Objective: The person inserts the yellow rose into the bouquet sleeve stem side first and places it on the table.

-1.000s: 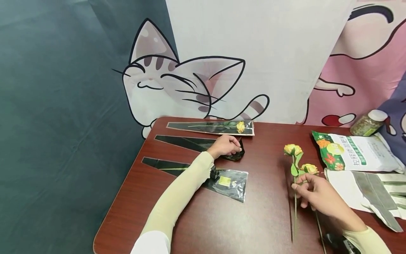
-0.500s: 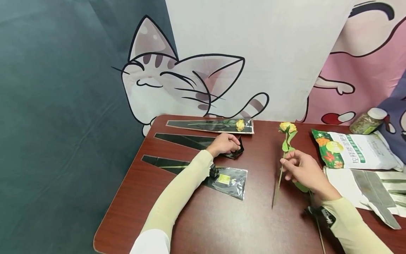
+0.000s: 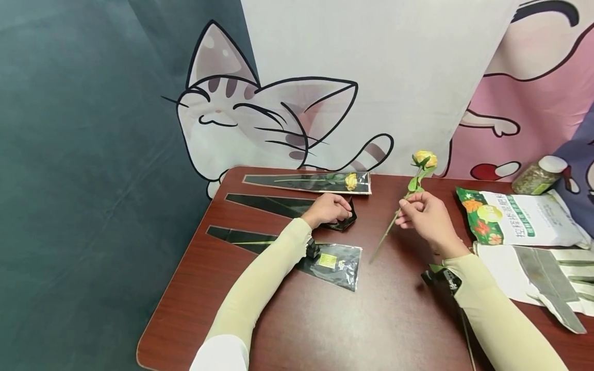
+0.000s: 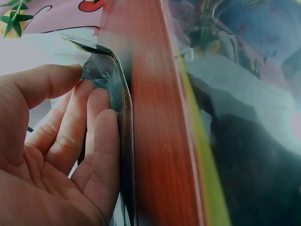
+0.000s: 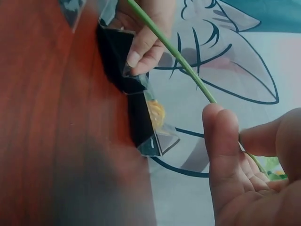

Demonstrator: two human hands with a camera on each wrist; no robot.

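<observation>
pinching the wide end of the middle sleeve (image 3: pixel 262 205) on the worktop (image 3: pixel 339 330), the left grip (image 3: pixel 328 210) steadies it while the right grip (image 3: pixel 424 214) pinches the stem of a yellow rose (image 3: pixel 413 184), raised to the right of that sleeve. by the far edge, the far sleeve (image 3: pixel 297 183) already bears a rose (image 3: pixel 351 181), so that one looks done; the held rose is in no sleeve and seems left to do. another stem (image 3: pixel 467 337) runs under the right forearm (image 3: pixel 496 304), its bloom hidden. the left forearm (image 3: pixel 260 281) crosses the near sleeve (image 3: pixel 334 275); whether it contains a flower is unclear. the worktop's near edge is cut off.
</observation>
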